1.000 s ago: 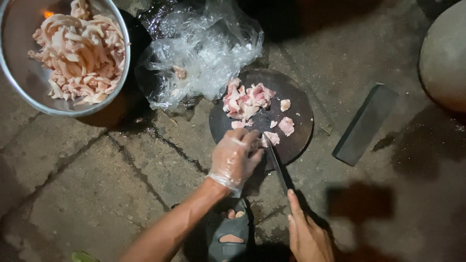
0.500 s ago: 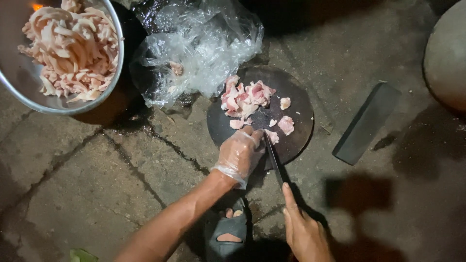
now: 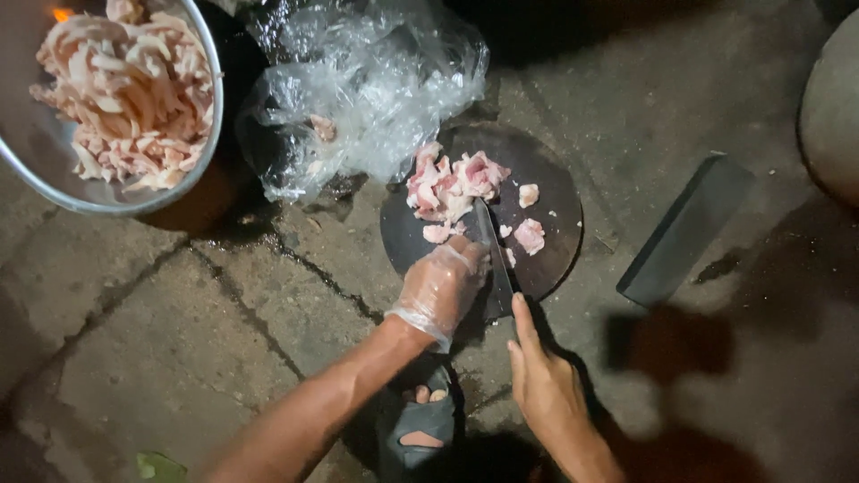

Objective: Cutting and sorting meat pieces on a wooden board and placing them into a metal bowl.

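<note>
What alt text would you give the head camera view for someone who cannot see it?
Seen from above, a person's gloved left hand and bare right hand work a knife through raw meat pieces on a round dark board set on the stone floor. Nearby lie a crumpled plastic bag, a metal bowl of meat strips and a dark block.

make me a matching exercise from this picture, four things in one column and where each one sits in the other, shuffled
Things:
1. round metal bowl of pale meat strips
2. crumpled clear plastic bag
3. dark flat rectangular slab
4. gloved left hand

Places:
A. right of the board
B. near edge of the round dark chopping board
C. top left corner
D. just behind the board

Pairs: 1-C, 2-D, 3-A, 4-B
</note>
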